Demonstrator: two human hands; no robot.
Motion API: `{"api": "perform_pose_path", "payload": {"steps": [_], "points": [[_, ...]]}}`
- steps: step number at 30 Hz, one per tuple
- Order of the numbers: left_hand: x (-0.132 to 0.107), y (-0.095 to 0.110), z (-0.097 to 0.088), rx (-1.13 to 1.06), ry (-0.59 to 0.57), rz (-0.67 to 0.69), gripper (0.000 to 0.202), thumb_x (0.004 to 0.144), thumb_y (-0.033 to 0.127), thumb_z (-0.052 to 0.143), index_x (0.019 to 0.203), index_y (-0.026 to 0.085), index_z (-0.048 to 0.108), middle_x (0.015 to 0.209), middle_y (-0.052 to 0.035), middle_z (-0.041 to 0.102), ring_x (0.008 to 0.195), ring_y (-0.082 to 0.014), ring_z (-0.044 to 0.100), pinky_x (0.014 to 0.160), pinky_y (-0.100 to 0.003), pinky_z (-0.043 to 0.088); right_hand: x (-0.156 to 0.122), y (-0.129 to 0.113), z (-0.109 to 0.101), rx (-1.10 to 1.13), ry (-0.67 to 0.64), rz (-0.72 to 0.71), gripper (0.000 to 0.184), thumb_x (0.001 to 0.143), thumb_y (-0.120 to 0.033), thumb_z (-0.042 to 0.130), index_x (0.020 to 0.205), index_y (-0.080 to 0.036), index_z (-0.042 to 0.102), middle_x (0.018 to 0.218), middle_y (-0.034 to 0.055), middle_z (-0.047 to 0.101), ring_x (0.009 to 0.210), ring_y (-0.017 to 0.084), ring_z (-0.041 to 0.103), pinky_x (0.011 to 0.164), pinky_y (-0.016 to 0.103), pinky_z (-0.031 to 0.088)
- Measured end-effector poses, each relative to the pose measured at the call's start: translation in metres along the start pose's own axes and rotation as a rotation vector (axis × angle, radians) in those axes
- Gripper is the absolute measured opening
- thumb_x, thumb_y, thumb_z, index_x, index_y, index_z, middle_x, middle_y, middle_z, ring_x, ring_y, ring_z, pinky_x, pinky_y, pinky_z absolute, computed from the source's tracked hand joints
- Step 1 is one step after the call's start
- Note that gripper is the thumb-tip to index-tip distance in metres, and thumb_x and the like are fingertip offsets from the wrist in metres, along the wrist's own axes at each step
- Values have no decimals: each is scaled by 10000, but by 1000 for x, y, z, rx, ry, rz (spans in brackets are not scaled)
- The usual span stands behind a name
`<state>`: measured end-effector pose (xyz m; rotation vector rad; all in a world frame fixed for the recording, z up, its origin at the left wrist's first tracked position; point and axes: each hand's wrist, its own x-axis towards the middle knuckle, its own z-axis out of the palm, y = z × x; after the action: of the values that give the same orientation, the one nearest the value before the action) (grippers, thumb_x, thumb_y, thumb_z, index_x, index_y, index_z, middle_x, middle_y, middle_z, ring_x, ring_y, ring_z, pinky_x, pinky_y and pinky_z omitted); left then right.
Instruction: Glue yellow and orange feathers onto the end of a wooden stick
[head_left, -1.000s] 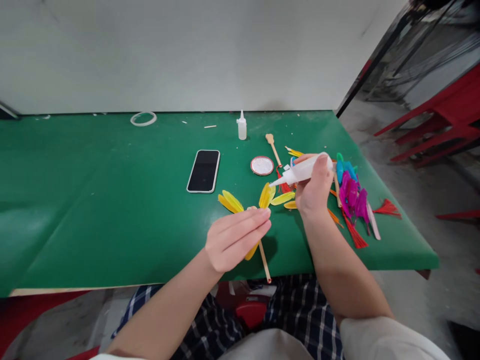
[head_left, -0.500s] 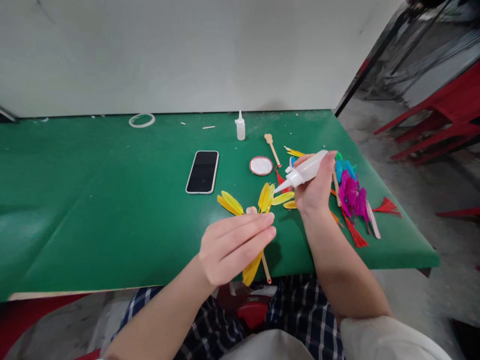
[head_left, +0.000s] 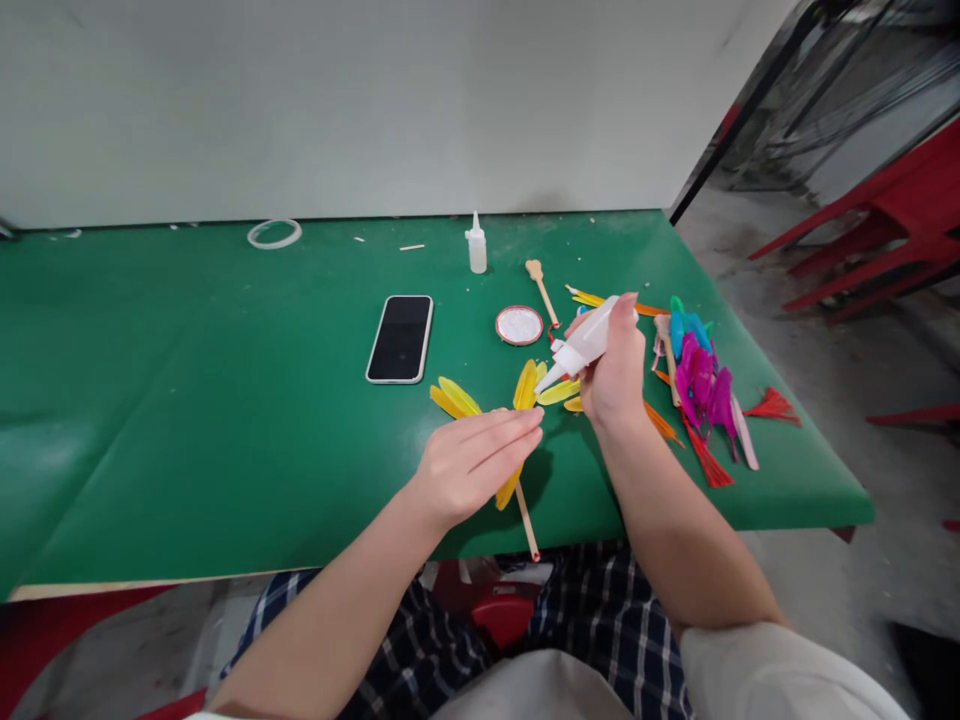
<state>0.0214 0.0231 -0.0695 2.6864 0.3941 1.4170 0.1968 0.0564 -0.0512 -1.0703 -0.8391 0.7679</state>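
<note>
Green table top (head_left: 225, 430) across mid-frame; pale grey wall (head_left: 337, 110) above; yellow feathers (head_left: 525, 385) and a translucent white bottle (head_left: 589, 340) near centre; magenta feathers (head_left: 701, 375) and red tassel (head_left: 709, 460) at centre right; black phone screen (head_left: 400, 338), white-rimmed; navy cloth (head_left: 600, 630), white-checked, at bottom centre; red chair (head_left: 892, 215) at right edge.

White bottle (head_left: 589, 338) tilts nozzle-down beside yellow feathers (head_left: 525, 386).

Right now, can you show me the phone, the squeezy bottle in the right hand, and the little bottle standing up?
Phone (head_left: 400, 339): head view, middle of its dark screen.
Squeezy bottle (head_left: 589, 337): head view, its white body.
Little bottle (head_left: 478, 254): head view, its body, below the nozzle.
</note>
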Motion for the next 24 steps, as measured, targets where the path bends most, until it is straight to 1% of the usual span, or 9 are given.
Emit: {"api": "perform_pose_path", "payload": {"steps": [6, 12, 16, 24], "points": [[0, 0, 0, 0, -9, -7, 330, 731, 7, 612, 1052, 81, 595, 1063, -134, 643, 1007, -203, 599, 864, -328, 548, 1, 0, -1, -7, 1, -4, 562, 753, -701, 333, 544, -200, 481, 373, -59, 347, 279, 57, 314, 273, 197, 254], [0, 0, 0, 14, -6, -15, 312, 751, 25, 604, 1053, 99, 593, 1051, -125, 650, 1006, -189, 598, 834, -324, 559, 1, 0, 0, 9, 21, 21, 547, 754, -679, 384, 542, -187, 491, 370, -58, 353, 277, 54, 306, 259, 201, 248], [1, 0, 0, 8, -3, 0, 320, 724, 6, 626, 1035, 77, 601, 1041, -142, 651, 1004, -198, 599, 838, -327, 558, 1, -1, 0, 6, 37, 27, 544, 752, -679, 388, 543, -188, 490, 365, -61, 345, 276, 54, 301, 261, 202, 243], [1, 0, 1, 16, 4, -9, 311, 734, 17, 615, 1035, 93, 603, 1036, -129, 655, 985, -196, 610, 835, -321, 561, 1, 0, -1, -11, 23, 0, 539, 761, -671, 378, 540, -191, 487, 367, -62, 343, 278, 54, 310, 263, 198, 246]]}}
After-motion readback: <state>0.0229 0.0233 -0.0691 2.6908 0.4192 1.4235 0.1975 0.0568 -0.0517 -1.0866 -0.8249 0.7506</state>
